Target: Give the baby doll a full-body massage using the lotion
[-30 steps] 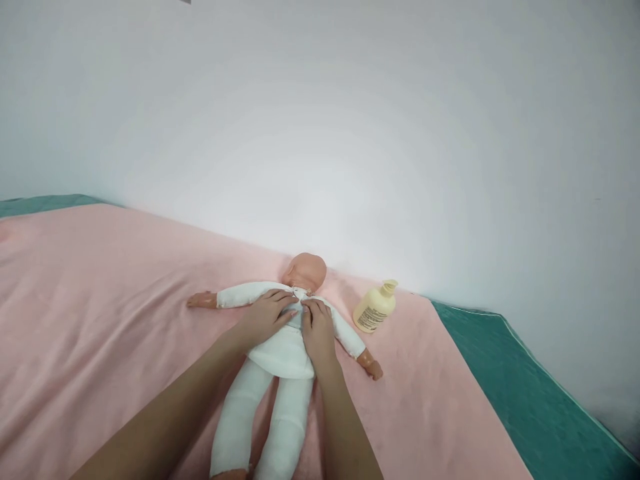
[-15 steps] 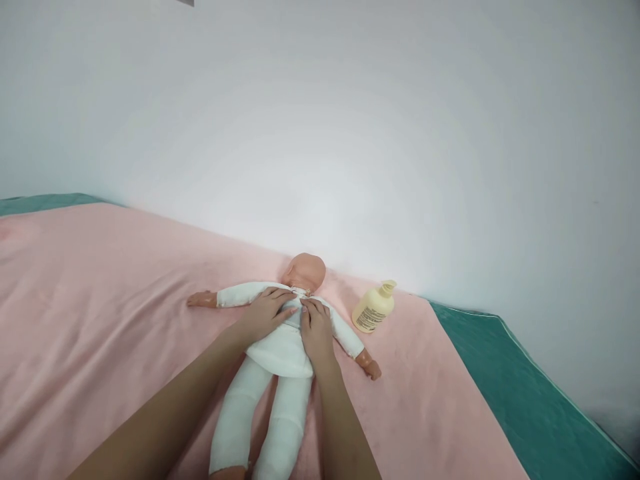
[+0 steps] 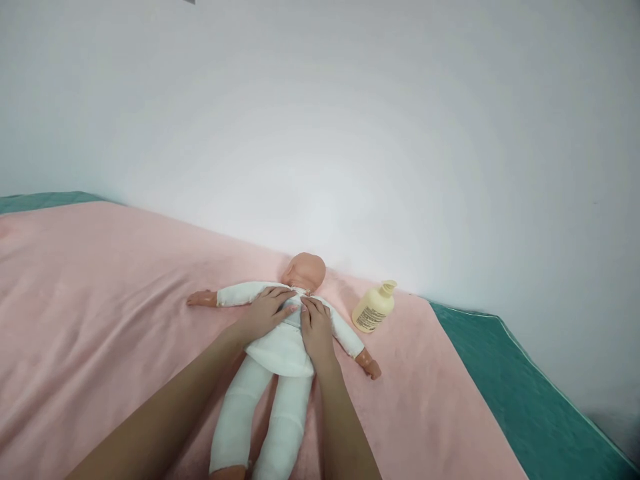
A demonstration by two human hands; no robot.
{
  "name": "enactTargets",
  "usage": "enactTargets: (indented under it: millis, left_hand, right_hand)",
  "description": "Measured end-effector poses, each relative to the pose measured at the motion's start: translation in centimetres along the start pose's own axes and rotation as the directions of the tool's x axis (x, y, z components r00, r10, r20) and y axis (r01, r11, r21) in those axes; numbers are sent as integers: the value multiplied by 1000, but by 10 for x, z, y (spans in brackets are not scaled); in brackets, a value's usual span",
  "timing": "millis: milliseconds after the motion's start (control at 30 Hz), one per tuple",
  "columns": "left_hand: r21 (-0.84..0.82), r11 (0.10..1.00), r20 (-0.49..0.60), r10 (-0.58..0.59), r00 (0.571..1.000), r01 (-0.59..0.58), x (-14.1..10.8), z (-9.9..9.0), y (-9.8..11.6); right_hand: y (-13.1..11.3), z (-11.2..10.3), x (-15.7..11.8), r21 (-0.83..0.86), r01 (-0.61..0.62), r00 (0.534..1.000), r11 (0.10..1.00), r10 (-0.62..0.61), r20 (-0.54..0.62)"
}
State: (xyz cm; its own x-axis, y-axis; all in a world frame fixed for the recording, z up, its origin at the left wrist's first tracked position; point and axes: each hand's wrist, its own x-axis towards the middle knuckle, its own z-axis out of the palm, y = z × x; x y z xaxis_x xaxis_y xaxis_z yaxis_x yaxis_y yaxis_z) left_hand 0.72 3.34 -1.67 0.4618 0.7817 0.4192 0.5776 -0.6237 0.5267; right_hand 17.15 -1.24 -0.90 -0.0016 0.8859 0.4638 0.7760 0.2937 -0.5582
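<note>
A baby doll [image 3: 280, 350] with a white cloth body and a bald plastic head lies stretched out, its arms spread to both sides. On the left of its upper torso rests my left hand [image 3: 265, 313], fingers extended flat toward the neck. My right hand [image 3: 317, 327] lies on the right side of the same torso, its fingers laid out over the chest area near the shoulder. Neither hand grips anything. A pale yellow pump bottle [image 3: 373, 308] with dark printed text stands to the right of the doll, beyond its right-hand arm.
The doll and bottle are on a pink blanket [image 3: 125, 293] with soft wrinkles at left. Green fabric [image 3: 520, 380] shows past the blanket's right edge and at the far left. A white wall [image 3: 320, 133] rises directly behind the doll's head.
</note>
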Motion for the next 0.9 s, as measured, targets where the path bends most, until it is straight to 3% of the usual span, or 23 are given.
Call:
enactTargets:
  millis: [133, 300, 367, 467, 567, 633, 900]
  left_hand:
    - [-39, 999, 84, 36, 996, -32, -1, -13, 6]
    - [-127, 992, 102, 39, 994, -26, -5, -54, 39]
    - [-188, 982, 203, 47, 978, -9, -9, -72, 53]
    - [-210, 977, 443, 67, 894, 31, -18, -89, 64]
    - [-245, 969, 603, 115, 789, 46, -25, -92, 63]
    - [-260, 965, 640, 146, 754, 34, -28, -89, 60]
    - [-281, 959, 658, 170, 734, 29, -26, -74, 45]
  right_hand:
    - [-5, -9, -3, 79, -10, 1000, 997, 11, -15]
    - [-29, -49, -9, 140, -26, 1000, 990, 24, 19]
    - [-43, -70, -14, 186, -11, 986, 983, -21, 168]
    - [-59, -97, -25, 209, 8, 890, 978, -102, 444]
    - [-62, -108, -35, 176, -4, 825, 984, -96, 556]
    - [-61, -107, -38, 148, -29, 802, 989, -65, 594]
    - [-64, -85, -34, 24, -22, 781, 999, 2, 624]
